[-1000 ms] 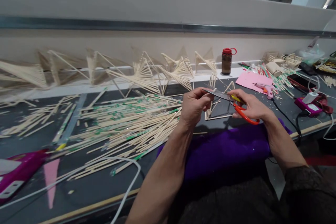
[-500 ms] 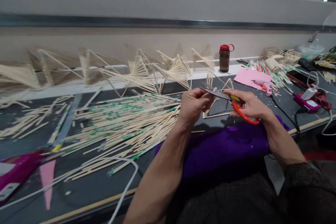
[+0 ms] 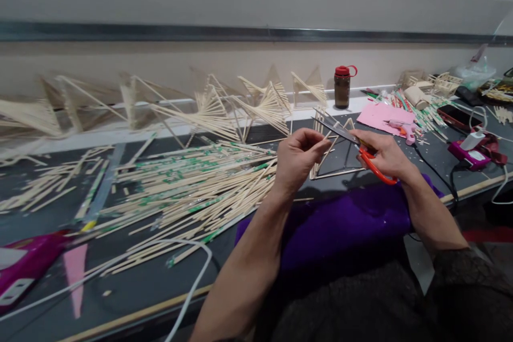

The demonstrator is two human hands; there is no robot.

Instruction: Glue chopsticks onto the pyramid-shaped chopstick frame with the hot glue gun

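Note:
My left hand (image 3: 298, 157) is closed in a pinch, with a short pale piece, likely wood, at its fingertips. My right hand (image 3: 382, 155) grips red-handled scissors (image 3: 374, 167), whose blades are parted and point up and left, just beyond my left fingertips. Behind and below the blades, a small frame of wooden sticks (image 3: 339, 175) rests on the dark table. A large spread of loose sticks (image 3: 224, 187), some in green-printed wrappers, lies to the left of my left hand.
Twisted stick models (image 3: 216, 117) line the wall. A red-capped bottle (image 3: 342, 88) stands behind the frame. Right of it are pink paper (image 3: 372, 116), a pink glue gun (image 3: 406, 131) and a purple power strip (image 3: 468, 156). Purple cloth (image 3: 348, 219) lies at the table edge.
The scissors have opened and moved away from my left fingertips, up and slightly right. A white bit that was between the blades no longer shows there.

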